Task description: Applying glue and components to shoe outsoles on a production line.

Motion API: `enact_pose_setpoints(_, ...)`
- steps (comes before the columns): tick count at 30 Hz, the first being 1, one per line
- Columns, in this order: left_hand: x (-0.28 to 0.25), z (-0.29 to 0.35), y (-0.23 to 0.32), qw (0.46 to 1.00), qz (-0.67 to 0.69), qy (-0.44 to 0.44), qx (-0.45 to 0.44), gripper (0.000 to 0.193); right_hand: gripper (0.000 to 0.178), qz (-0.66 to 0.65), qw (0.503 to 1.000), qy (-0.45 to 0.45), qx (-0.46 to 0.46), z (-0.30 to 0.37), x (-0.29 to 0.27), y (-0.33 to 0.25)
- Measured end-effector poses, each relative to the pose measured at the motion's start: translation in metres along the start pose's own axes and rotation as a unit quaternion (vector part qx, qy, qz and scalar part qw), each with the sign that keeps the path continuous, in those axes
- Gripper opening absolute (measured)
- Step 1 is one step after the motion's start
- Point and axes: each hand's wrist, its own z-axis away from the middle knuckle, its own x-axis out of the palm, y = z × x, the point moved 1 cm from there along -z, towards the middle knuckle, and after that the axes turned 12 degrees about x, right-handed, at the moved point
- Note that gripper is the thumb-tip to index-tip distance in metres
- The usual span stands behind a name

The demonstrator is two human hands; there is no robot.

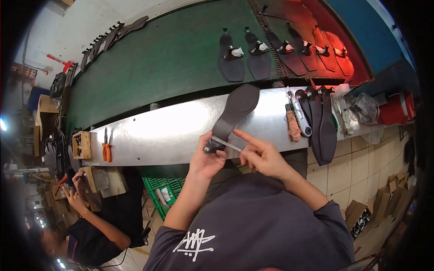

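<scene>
A dark sandal sole (240, 101) slants over the metal bench, its broad end pointing away from me. My left hand (207, 158) is closed round its narrow near end, where a small black strap piece shows by the fingers. A thin pale strip (228, 143) crosses the sole from my left fingers to my right hand (266, 158). The right hand's thumb and curled fingers pinch the strip's end, while its index finger reaches out to the sole's edge. What the strip is made of I cannot make out.
Beyond the metal bench (176, 115) runs a green conveyor belt (149, 63) carrying several sandals. Orange-handled pliers (106, 151) and a wooden box (81, 145) lie left; a utility knife (298, 113) and stacked soles (324, 131) lie right. A co-worker's hand (74, 198) shows at lower left.
</scene>
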Motion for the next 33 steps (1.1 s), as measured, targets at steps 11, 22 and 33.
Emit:
enact_pose_setpoints(11, 0.010, 0.010, -0.024, 0.999, 0.026, 0.039, -0.013, 0.017, 0.035, 0.132, 0.954, 0.174, -0.207, -0.011, 0.010, 0.032)
enact_pose_setpoints(22, 0.011, 0.011, -0.017, 0.910, -0.232, -0.038, 0.340, 0.057, 0.051, -0.104, 0.992, -0.033, 0.070, 0.004, 0.022, 0.023)
enact_pose_setpoints(33, 0.013, 0.013, -0.010, 0.859, -0.242, -0.034, 0.450, 0.071, 0.032, -0.349, 0.916, -0.176, 0.093, -0.004, 0.008, 0.012)
